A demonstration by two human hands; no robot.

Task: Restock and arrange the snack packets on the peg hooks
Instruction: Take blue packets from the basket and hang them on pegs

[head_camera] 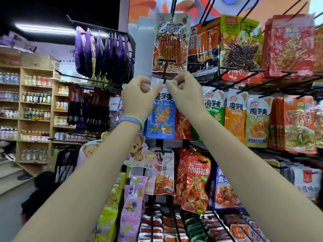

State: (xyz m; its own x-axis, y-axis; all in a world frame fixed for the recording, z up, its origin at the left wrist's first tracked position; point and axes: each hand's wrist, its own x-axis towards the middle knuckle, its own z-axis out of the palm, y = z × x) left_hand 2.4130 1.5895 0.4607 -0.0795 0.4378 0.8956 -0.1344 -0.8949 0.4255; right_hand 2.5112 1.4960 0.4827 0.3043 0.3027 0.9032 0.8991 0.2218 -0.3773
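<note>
Presently my left hand (139, 92) and right hand (185, 89) pinch the blue packet (161, 119) header between them, mid-hanging; next, seat its hole on the peg hook (164, 74) just above.

Retail shop, snack aisle. Black peg hooks (244, 79) at 1–3 o'clock, dense with hanging snack packets (255, 119); wooden shelving (36, 102) at 9 o'clock, stocked with rows of bottles and jars (37, 113).
</note>
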